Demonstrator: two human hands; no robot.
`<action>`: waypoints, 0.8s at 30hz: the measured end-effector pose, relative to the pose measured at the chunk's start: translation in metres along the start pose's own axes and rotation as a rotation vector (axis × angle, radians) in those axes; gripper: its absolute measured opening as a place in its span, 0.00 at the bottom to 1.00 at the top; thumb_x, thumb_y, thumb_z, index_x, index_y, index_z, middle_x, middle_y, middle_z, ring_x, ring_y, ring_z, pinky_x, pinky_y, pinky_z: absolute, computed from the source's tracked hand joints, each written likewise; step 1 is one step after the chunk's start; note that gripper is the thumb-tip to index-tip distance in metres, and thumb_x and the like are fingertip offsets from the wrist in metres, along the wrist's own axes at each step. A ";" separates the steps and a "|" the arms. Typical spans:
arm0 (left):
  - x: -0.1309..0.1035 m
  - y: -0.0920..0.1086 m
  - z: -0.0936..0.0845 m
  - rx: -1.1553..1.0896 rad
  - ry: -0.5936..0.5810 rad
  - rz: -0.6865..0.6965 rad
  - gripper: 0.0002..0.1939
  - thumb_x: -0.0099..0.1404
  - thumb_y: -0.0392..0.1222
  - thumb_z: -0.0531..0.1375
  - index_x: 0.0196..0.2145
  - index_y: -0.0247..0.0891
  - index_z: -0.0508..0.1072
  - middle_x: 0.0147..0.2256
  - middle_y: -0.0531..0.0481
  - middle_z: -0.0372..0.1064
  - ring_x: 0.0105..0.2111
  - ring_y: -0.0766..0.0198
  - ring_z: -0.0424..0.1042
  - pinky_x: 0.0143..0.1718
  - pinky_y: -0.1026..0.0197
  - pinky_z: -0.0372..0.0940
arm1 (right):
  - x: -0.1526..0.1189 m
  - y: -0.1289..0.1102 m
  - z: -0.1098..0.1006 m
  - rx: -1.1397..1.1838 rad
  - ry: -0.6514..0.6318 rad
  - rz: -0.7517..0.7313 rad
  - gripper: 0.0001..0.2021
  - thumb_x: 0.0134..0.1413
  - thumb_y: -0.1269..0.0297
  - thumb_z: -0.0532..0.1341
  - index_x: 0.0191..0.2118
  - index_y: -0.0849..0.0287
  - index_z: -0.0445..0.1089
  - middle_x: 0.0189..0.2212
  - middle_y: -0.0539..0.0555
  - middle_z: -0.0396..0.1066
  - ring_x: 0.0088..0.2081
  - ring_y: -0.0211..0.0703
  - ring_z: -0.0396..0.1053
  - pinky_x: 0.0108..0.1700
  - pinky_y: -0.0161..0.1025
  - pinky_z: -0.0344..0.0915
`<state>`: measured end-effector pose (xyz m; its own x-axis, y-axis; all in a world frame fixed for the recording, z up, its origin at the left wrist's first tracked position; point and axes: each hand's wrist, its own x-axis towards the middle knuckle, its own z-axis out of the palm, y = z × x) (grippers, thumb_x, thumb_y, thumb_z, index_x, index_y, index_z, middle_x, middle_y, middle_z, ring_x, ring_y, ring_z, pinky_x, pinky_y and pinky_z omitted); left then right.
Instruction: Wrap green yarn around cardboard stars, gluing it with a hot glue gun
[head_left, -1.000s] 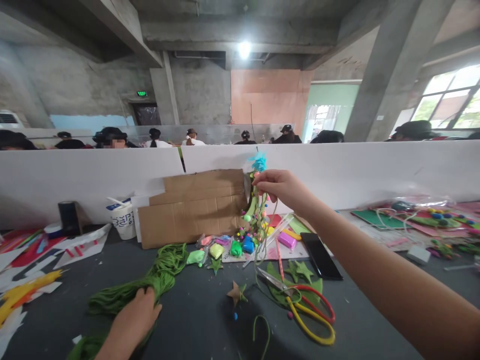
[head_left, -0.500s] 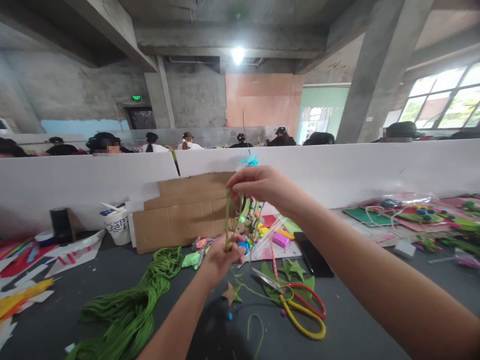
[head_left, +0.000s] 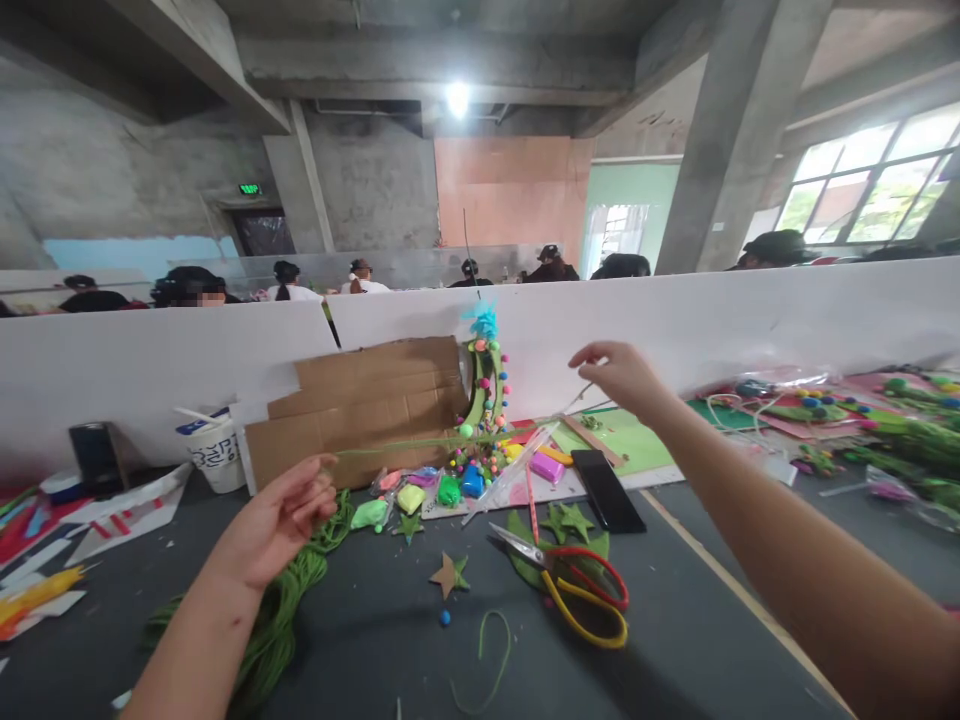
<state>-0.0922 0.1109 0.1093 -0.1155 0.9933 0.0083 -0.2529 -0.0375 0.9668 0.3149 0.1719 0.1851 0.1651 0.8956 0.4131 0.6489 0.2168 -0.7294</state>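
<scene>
A thin strand of green yarn (head_left: 420, 443) stretches across the view between my two hands, blurred by motion. My left hand (head_left: 281, 520) pinches its left end above the large skein of green yarn (head_left: 281, 620). Farther right and higher, my right hand (head_left: 619, 378) is closed with fingertips pinched on the other end, where the strand is faint. Behind the strand stands a green crescent-shaped decoration (head_left: 481, 395) with colored pompoms and a blue tuft on top. Red-and-yellow-handled scissors (head_left: 570, 585) lie on green felt, beside green felt stars (head_left: 566, 522).
A brown cardboard sheet (head_left: 352, 400) leans against the white partition (head_left: 637, 310). Clay packets (head_left: 411, 498), a black phone (head_left: 607, 490), a paper cup (head_left: 214, 450) and a loose yarn piece (head_left: 495, 660) are on the table. People sit beyond the partition.
My hands have moved apart, left hand leftward and right hand rightward, drawing the yarn from near vertical to nearly level. The decoration behind is now uncovered.
</scene>
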 end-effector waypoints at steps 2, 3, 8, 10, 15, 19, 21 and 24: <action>-0.006 0.002 -0.002 -0.023 -0.041 -0.034 0.07 0.52 0.36 0.61 0.31 0.31 0.74 0.16 0.62 0.46 0.14 0.75 0.48 0.13 0.73 0.54 | -0.003 0.014 0.015 -0.031 -0.087 0.029 0.05 0.35 0.71 0.59 0.21 0.59 0.72 0.21 0.53 0.67 0.25 0.44 0.62 0.27 0.38 0.54; -0.008 0.001 -0.001 -0.027 -0.047 -0.036 0.07 0.53 0.36 0.60 0.31 0.32 0.73 0.16 0.61 0.46 0.14 0.75 0.48 0.11 0.74 0.50 | -0.005 0.018 0.023 -0.030 -0.146 0.037 0.04 0.34 0.71 0.59 0.19 0.59 0.71 0.20 0.53 0.67 0.26 0.45 0.63 0.28 0.39 0.55; -0.016 -0.004 0.026 0.073 -0.089 -0.029 0.05 0.54 0.37 0.61 0.31 0.35 0.73 0.20 0.57 0.61 0.13 0.78 0.45 0.11 0.75 0.43 | -0.030 0.005 0.055 0.145 -0.522 -0.019 0.06 0.43 0.66 0.60 0.26 0.59 0.74 0.23 0.52 0.71 0.26 0.41 0.66 0.29 0.36 0.60; -0.023 -0.006 0.047 0.148 -0.134 -0.043 0.07 0.54 0.39 0.62 0.32 0.35 0.75 0.23 0.53 0.68 0.13 0.78 0.47 0.11 0.73 0.42 | -0.044 -0.014 0.066 0.246 -0.657 -0.058 0.08 0.46 0.67 0.58 0.31 0.58 0.74 0.26 0.51 0.72 0.24 0.37 0.64 0.26 0.34 0.60; -0.035 -0.020 0.104 0.645 -0.259 0.121 0.17 0.52 0.40 0.63 0.42 0.39 0.75 0.26 0.53 0.72 0.15 0.72 0.57 0.17 0.68 0.53 | -0.075 -0.062 0.088 0.467 -0.907 -0.155 0.11 0.46 0.72 0.56 0.36 0.57 0.71 0.30 0.50 0.71 0.25 0.33 0.64 0.26 0.31 0.62; -0.027 -0.034 0.102 0.776 -0.144 0.202 0.07 0.52 0.42 0.61 0.26 0.37 0.77 0.25 0.50 0.73 0.26 0.61 0.68 0.29 0.63 0.61 | -0.078 -0.071 0.083 0.387 -0.833 -0.217 0.12 0.50 0.68 0.58 0.42 0.55 0.70 0.29 0.50 0.71 0.22 0.32 0.61 0.22 0.31 0.57; -0.020 -0.034 0.081 0.848 0.001 0.251 0.08 0.53 0.43 0.59 0.27 0.38 0.76 0.30 0.48 0.75 0.32 0.57 0.70 0.34 0.61 0.61 | -0.070 -0.060 0.072 0.213 -0.708 -0.215 0.11 0.48 0.68 0.60 0.40 0.54 0.72 0.29 0.50 0.72 0.24 0.35 0.63 0.24 0.32 0.58; -0.011 -0.025 0.039 0.961 0.191 0.273 0.07 0.53 0.44 0.58 0.27 0.41 0.75 0.29 0.49 0.75 0.32 0.54 0.70 0.33 0.60 0.59 | -0.054 -0.031 0.052 0.072 -0.595 -0.161 0.07 0.49 0.62 0.61 0.35 0.56 0.73 0.31 0.53 0.73 0.29 0.41 0.67 0.29 0.35 0.61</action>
<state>-0.0469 0.1053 0.0946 -0.2268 0.9265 0.3003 0.6741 -0.0732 0.7350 0.2477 0.1371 0.1569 -0.3868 0.9080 0.1612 0.5763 0.3744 -0.7264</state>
